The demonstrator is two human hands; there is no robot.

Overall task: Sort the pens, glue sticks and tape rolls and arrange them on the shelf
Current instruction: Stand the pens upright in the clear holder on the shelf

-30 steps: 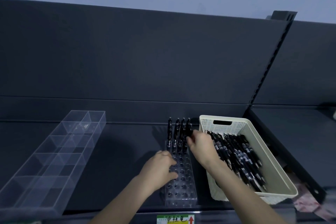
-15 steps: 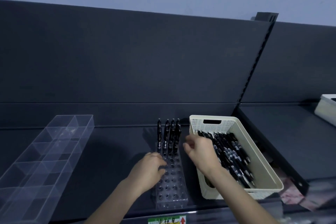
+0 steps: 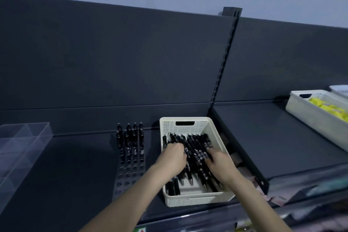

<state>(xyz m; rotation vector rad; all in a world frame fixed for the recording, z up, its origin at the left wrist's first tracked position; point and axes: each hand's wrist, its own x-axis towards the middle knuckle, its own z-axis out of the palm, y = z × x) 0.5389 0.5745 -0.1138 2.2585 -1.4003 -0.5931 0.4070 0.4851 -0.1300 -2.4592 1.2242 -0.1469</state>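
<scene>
A white perforated basket (image 3: 199, 200) on the dark shelf holds a pile of black pens (image 3: 195, 149). Both hands are inside it. My left hand (image 3: 173, 159) lies knuckles-up on the left of the pile, its fingers curled down around some pens. My right hand (image 3: 219, 164) reaches in from the right, fingertips bent among the pens; whether it holds any is hidden. Left of the basket a clear pen holder (image 3: 130, 175) with rows of holes has several black pens (image 3: 130, 137) standing upright in its back rows.
A clear divided organizer (image 3: 22, 143) sits at the far left of the shelf. On the neighbouring shelf to the right stands a white basket (image 3: 308, 113) with yellow items (image 3: 328, 108), and another white basket (image 3: 340, 90) behind it. A slotted upright (image 3: 225, 58) separates the shelves.
My left hand left the pen holder and went right into the basket. My right hand moved from the holder's standing pens down into the basket's pile. The view shifted right.
</scene>
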